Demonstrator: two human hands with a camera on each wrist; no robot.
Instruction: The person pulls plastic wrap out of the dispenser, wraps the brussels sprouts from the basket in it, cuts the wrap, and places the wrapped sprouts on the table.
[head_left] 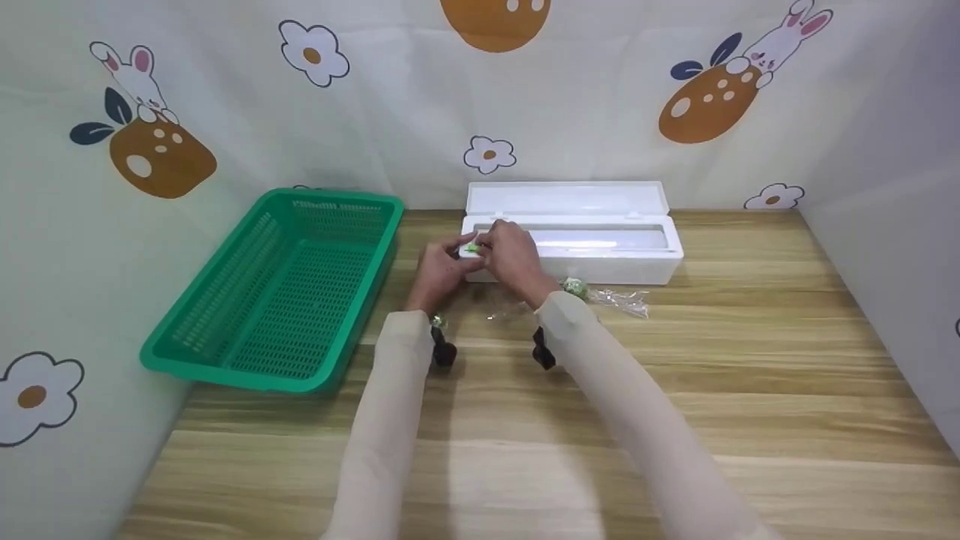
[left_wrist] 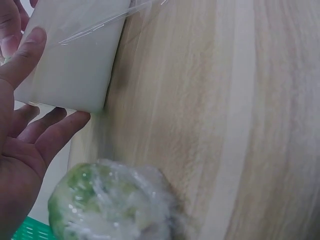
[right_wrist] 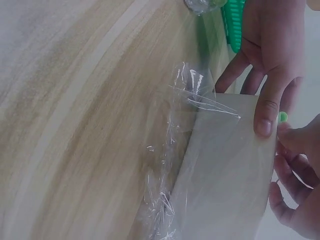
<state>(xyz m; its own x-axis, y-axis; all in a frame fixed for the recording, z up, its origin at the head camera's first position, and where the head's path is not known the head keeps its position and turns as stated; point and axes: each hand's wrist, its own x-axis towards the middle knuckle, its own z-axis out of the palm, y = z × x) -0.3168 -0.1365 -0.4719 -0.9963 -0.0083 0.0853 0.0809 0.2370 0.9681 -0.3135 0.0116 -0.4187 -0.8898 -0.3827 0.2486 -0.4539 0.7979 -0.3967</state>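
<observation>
A white cling film dispenser box point(head_left: 600, 271) stands at the back with its lid raised. My left hand point(head_left: 439, 274) grips its left end, thumb point(left_wrist: 31, 47) against the front face and the other fingers round the end. At the same corner my right hand point(head_left: 514, 259) has curled fingers on a small green cutter slider point(head_left: 472, 248), which shows as a green tip point(right_wrist: 283, 117) in the right wrist view. Clear film point(right_wrist: 192, 97) hangs over the front of the box. A film-wrapped green vegetable point(left_wrist: 110, 205) lies beside my left wrist.
A green slatted basket point(head_left: 360, 300) stands to the left on the wooden table point(head_left: 750, 405). Another wrapped green vegetable point(head_left: 575, 288) with trailing film point(head_left: 622, 301) lies before the box, partly behind my right wrist. A patterned curtain point(head_left: 390, 90) closes off the back.
</observation>
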